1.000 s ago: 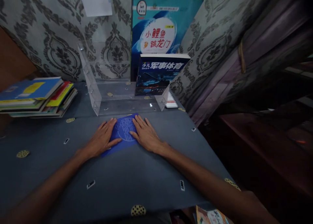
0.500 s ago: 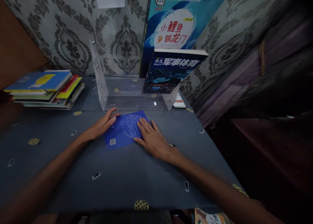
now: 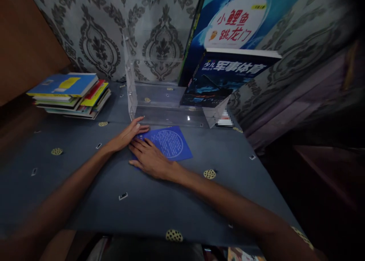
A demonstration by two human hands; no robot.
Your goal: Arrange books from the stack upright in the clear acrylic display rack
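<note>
A blue sheet (image 3: 173, 143) with a white circle of printed text lies flat on the patterned grey-blue tablecloth (image 3: 148, 211). My left hand (image 3: 128, 133) rests at its upper left corner, fingers extended and holding nothing. Palm down with fingers spread, my right hand (image 3: 149, 157) lies over the sheet's left part, its fingertips close to my left hand. The sheet's lower left part is hidden under my right hand.
Behind the sheet stands a clear acrylic rack (image 3: 168, 116), with a dark book (image 3: 225, 80) and a larger teal book (image 3: 236, 19) at its right. A book stack (image 3: 71, 95) lies at the left, and patterned curtain (image 3: 162, 44) hangs behind.
My right hand has slid left across the sheet, from its right part to its left part, nearer my left hand. The view has shifted, so the rack and books appear farther right.
</note>
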